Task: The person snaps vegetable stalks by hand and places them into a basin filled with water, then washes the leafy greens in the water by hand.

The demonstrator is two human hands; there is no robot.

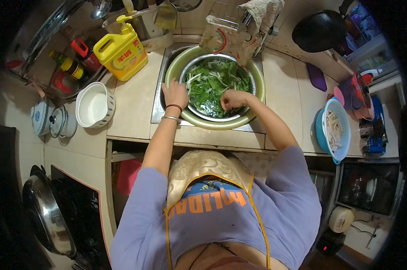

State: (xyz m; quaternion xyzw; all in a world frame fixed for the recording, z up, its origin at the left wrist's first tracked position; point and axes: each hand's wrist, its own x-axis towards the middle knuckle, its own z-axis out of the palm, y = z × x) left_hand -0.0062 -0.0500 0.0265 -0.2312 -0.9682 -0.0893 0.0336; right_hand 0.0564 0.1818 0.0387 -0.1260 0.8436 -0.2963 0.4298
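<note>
Leafy greens with pale stems [217,79] lie in water in a stainless steel basin [253,79]. That basin sits inside a larger yellow-green basin [261,91] over the metal sink [156,114]. My left hand [176,94], with a bracelet and a dark band at the wrist, lies across the left rims of both basins; whether its fingers grip a rim is unclear. Over the right part of the greens, my right hand [235,100] is bent down with curled fingers at the water. Its fingertips are partly hidden, and I cannot tell whether leaves are in them.
A yellow detergent jug [122,50] and a white pot [96,105] stand left of the sink. Cloths [223,37] hang from a rack over the basins' far edge. To the right is a blue colander [342,128] with pale pieces. A pan [48,216] lies beside a black cooktop [78,209].
</note>
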